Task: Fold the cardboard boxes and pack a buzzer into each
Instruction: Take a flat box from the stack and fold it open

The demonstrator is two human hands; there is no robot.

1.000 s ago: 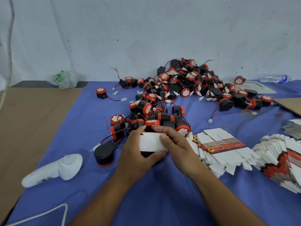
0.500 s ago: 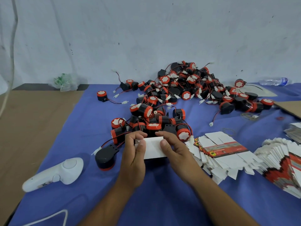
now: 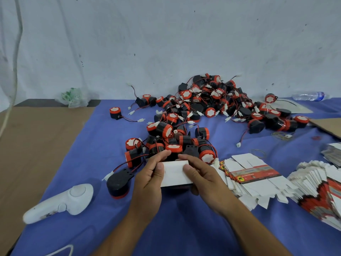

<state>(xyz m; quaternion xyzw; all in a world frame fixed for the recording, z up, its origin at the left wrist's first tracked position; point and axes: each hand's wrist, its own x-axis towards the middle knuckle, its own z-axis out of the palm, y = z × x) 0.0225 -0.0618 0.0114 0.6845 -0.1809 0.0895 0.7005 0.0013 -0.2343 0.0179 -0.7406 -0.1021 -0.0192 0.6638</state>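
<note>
A small white cardboard box (image 3: pixel 174 174) is held between both hands just above the blue cloth. My left hand (image 3: pixel 149 179) grips its left end, thumb on the white top face. My right hand (image 3: pixel 202 177) grips the right end, thumb on top and fingers wrapped behind and under. What is inside the box is hidden. A large pile of black and red buzzers (image 3: pixel 206 108) with red and black wires spreads behind the box. One black buzzer (image 3: pixel 118 183) lies apart, just left of my left hand. Flat printed box blanks (image 3: pixel 252 177) are stacked to the right.
A white handheld controller (image 3: pixel 60 202) lies at the front left on the blue cloth (image 3: pixel 175 228). More fanned flat blanks (image 3: pixel 321 187) sit at the far right. A plastic bottle (image 3: pixel 308 96) and a crumpled bag (image 3: pixel 72 97) lie by the back wall. Brown board (image 3: pixel 31 145) covers the left side.
The left thumb moved from under the box's front edge up onto its top face. Both hands stay on the box in nearly the same place.
</note>
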